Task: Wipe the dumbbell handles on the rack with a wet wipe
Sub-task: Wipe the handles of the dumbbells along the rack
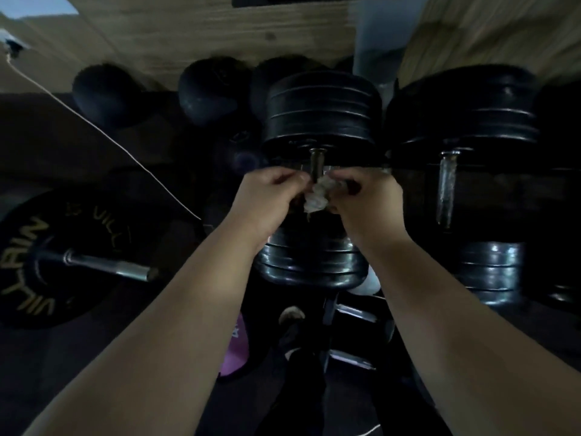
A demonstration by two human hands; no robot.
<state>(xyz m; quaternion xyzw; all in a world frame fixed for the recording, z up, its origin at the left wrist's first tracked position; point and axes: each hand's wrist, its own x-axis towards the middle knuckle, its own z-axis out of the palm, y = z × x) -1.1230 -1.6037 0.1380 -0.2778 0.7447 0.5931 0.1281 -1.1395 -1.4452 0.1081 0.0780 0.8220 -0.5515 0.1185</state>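
Wiping begins at the middle dumbbell (320,111).
It lies end-on with plates at the far and near ends, so its handle (316,163) can only be reached from above. The left hand (270,196) and right hand (367,196) meet there, fingers curled. Each pinches a side of the crumpled wipe (317,196) against the bar, probably to wrap it round.
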